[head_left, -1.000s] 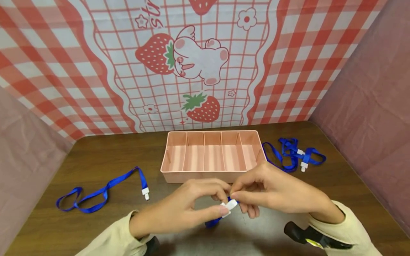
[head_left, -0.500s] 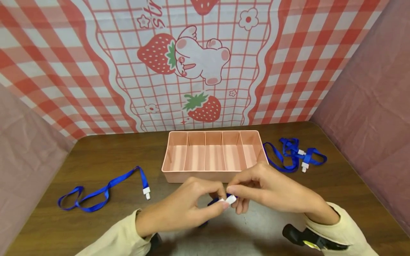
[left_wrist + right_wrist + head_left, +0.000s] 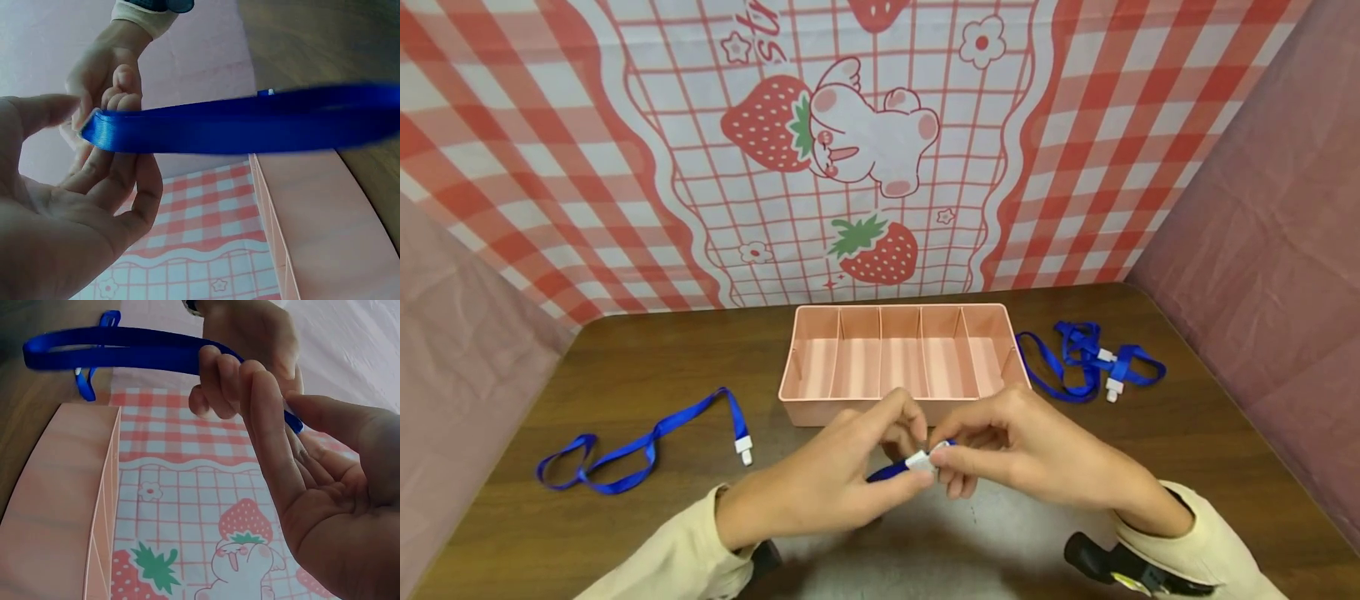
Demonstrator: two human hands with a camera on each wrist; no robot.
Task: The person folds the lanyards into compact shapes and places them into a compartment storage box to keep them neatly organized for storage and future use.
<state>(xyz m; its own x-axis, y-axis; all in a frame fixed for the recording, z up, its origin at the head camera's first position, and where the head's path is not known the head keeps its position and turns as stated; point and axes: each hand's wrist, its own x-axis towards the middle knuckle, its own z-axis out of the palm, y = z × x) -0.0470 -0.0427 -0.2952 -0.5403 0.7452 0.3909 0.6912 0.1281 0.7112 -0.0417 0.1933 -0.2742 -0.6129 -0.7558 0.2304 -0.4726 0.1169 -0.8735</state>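
Note:
In front of the box my two hands meet on a blue lanyard with a white plastic clip (image 3: pixel 921 461). The left hand (image 3: pixel 838 479) holds the clip, thumb along its near side and index finger raised and bent above it. From the other side the right hand (image 3: pixel 1037 454) pinches the clip's end between thumb and fingertips, hiding part of it. The lanyard's blue strap (image 3: pixel 237 134) hangs from the hands as a long loop, seen in both wrist views. Its blue strap (image 3: pixel 125 350) passes behind the left fingers in the right wrist view.
A pink box (image 3: pixel 842 412) with several compartments stands behind the hands. Another blue lanyard (image 3: pixel 651 450) lies stretched out on the table at left. More blue lanyards (image 3: pixel 1078 358) with white clips lie tangled right of the box. A checkered strawberry cloth (image 3: pixel 880 192) hangs behind.
The left index finger has lifted off the clip and bent upward. The right thumb has come over the clip's end, and the clip has turned slightly. The box and loose lanyards stay put.

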